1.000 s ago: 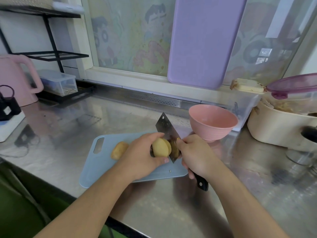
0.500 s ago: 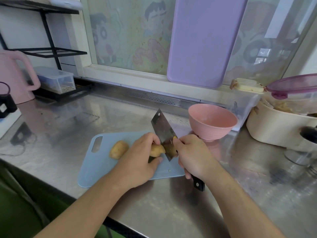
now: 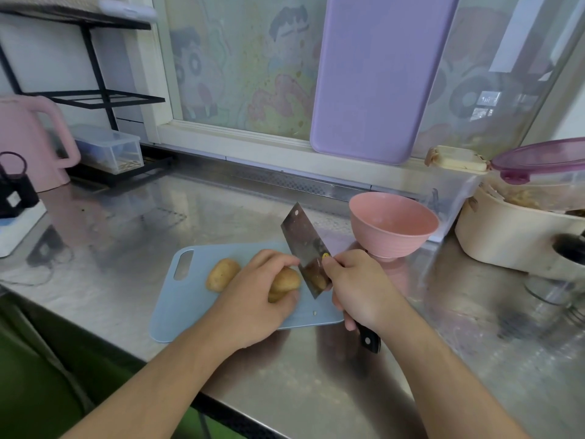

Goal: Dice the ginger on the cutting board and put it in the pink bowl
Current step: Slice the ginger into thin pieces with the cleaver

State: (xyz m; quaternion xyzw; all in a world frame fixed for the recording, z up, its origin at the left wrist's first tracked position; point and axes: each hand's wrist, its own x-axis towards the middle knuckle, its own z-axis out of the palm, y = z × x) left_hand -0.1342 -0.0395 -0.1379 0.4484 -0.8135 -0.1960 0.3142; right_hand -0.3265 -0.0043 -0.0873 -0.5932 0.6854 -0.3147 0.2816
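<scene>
Ginger [image 3: 284, 284] sits on the board [image 3: 190, 299] in my left grip [image 3: 253, 299], fingers curled over it. My right grip [image 3: 361, 289] is wrapped tight on the cleaver [image 3: 304, 245], blade beside the ginger. Bowl [image 3: 394, 224] stands near on the surface [image 3: 316, 375].

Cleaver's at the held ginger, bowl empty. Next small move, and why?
Probably press the cleaver down through the ginger piece that the left hand pins on the cutting board; the right hand has it angled there, and the pink bowl looks empty.
</scene>
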